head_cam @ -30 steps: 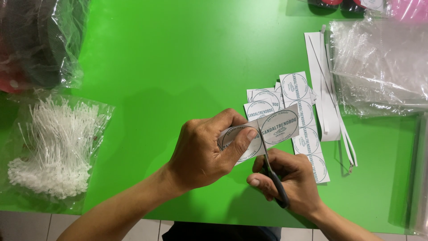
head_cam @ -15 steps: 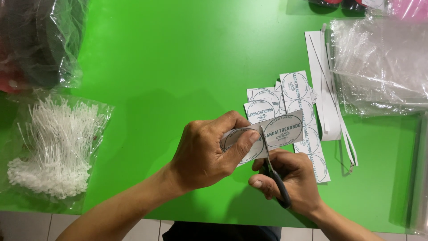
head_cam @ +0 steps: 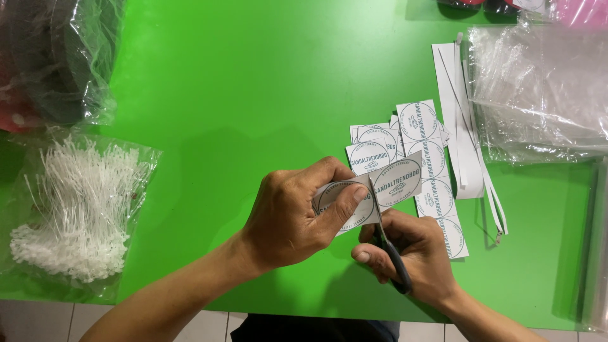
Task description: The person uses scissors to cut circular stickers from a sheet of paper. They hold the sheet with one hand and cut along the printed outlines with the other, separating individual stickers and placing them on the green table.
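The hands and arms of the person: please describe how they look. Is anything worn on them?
Both are bare. The left hand and the right hand wear no gloves, and no ring, watch or bracelet shows. Both forearms are uncovered down to the frame edge, with no sleeve in sight. The fingernails are short and unpainted.

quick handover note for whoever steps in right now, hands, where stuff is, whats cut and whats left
Left hand: pinches the label strip above the green table.
Right hand: works the scissors, blades in the strip between two round labels.
Done: cut square labels piled behind the hands.
Left: this cut, plus an uncut strip lying beside the pile.
Offcut paper strips lie to the right.
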